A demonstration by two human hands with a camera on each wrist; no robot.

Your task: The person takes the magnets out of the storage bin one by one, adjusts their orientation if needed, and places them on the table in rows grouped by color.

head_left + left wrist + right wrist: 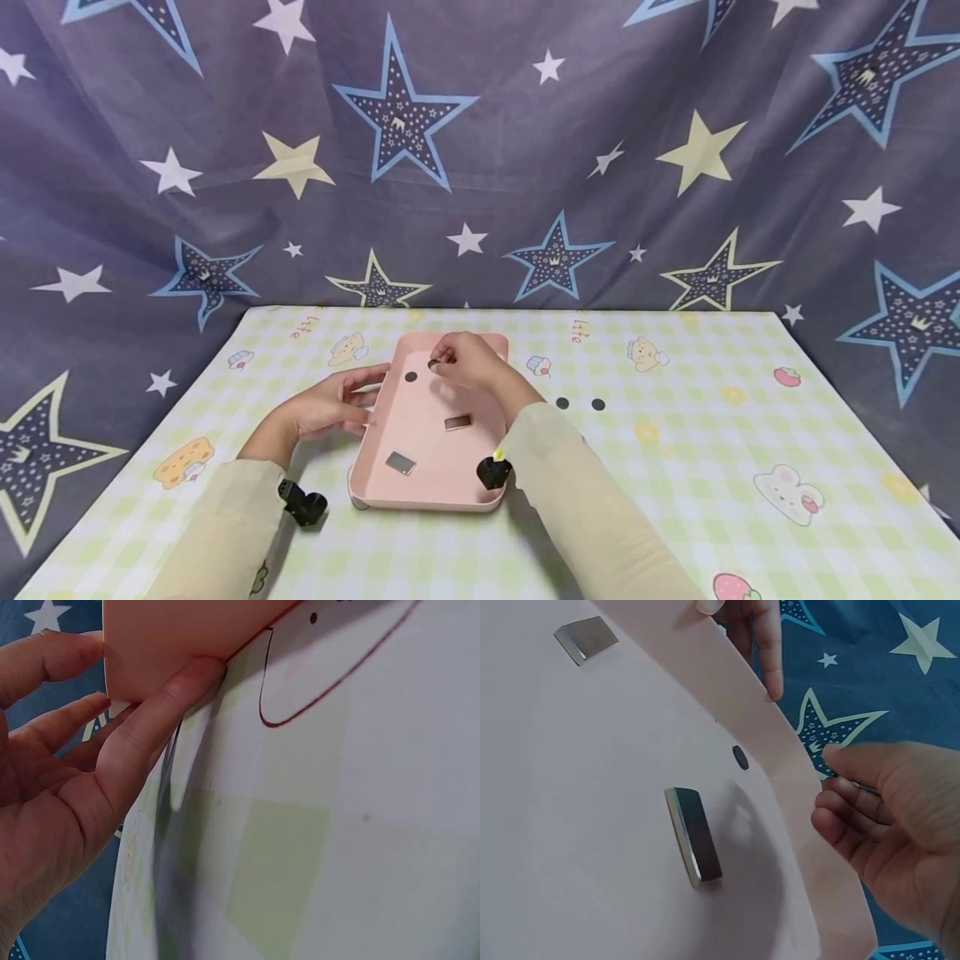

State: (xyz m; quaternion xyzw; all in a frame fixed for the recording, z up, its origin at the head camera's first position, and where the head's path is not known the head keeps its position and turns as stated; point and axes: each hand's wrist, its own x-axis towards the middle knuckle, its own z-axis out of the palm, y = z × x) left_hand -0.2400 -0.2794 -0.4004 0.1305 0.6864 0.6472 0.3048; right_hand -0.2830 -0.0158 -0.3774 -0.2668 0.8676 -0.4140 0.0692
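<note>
A pink tray [427, 492] lies on the table, holding two shiny metal rectangular blocks, one near its middle [694, 832] and the other nearer its front [401, 463]. One small black disc [411, 377] is also in the tray, towards the back. Over the tray's back part, my right hand [471, 362] pinches another small black disc [432, 364] between thumb and fingertips; the right wrist view mostly hides it. My left hand [330, 404] rests against the tray's left wall, its fairly straight fingers and thumb touching the outside [165, 645].
Two more black discs, one on the left [562, 403] and one on the right [597, 405], lie on the checked tablecloth [675, 517] right of the tray. A star-patterned curtain [480, 167] hangs behind the table. Each wrist carries a small black camera [303, 504].
</note>
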